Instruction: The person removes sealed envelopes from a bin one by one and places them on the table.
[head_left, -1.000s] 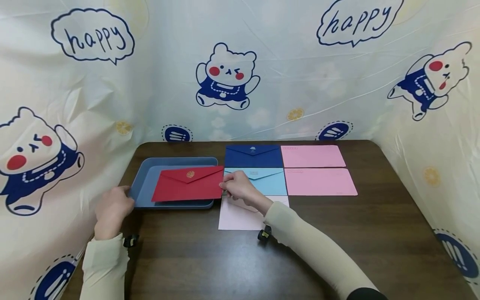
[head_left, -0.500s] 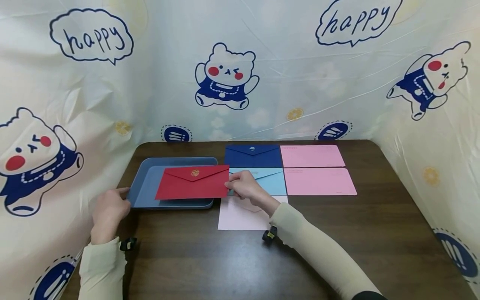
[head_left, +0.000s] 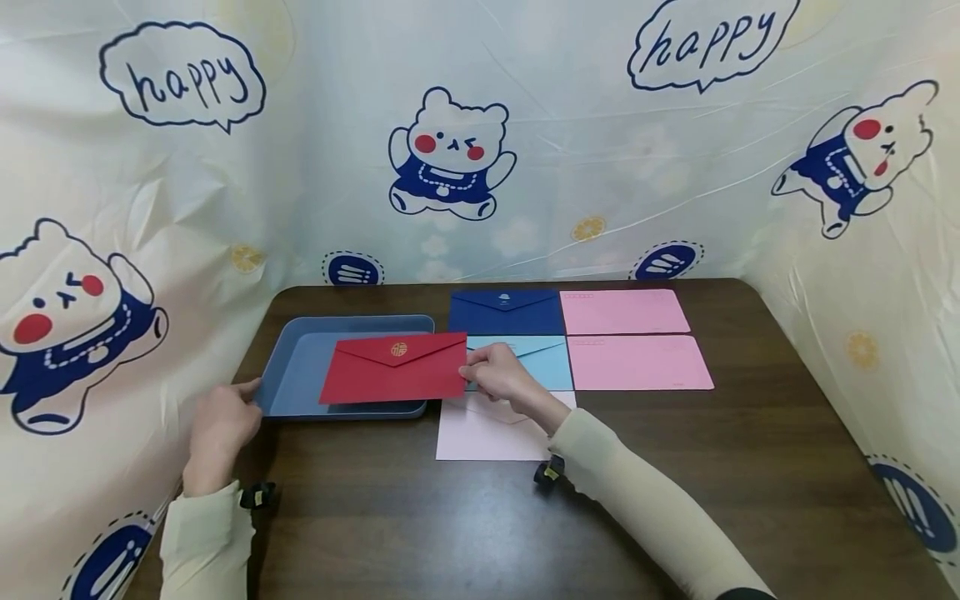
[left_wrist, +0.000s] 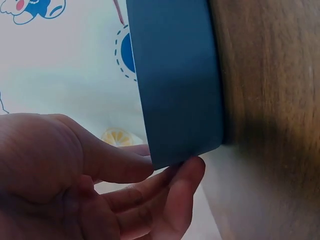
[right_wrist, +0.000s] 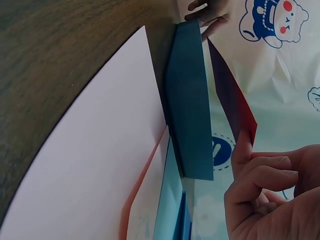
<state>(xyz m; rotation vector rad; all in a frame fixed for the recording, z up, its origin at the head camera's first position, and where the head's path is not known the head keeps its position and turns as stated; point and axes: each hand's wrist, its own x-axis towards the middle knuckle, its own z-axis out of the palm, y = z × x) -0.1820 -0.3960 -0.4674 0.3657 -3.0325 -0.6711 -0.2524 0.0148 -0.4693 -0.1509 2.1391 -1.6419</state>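
Note:
My right hand (head_left: 501,373) pinches the right edge of a red envelope (head_left: 390,375) with a gold emblem on its flap. The envelope is held above the front right part of a blue tray (head_left: 292,354), raised over the rim in the right wrist view. At the tray's left end, my left hand (head_left: 225,425) holds the rim; in the left wrist view the thumb lies at the top edge and the fingers (left_wrist: 192,172) are against the outer wall. Below the right hand lie a light blue envelope (head_left: 547,367) and a pale pink envelope (head_left: 480,433), both partly covered.
A dark blue envelope (head_left: 506,317) lies at the back, right of the tray. Two pink envelopes or cards, one at the back (head_left: 626,312) and one in front (head_left: 641,364), lie further right. A printed cloth (head_left: 562,167) hangs around the brown table (head_left: 375,517).
My right hand has drawn the red envelope a little to the right over the tray. My left hand stays at the tray's left end, its wrist slightly lower, and the tray keeps its place.

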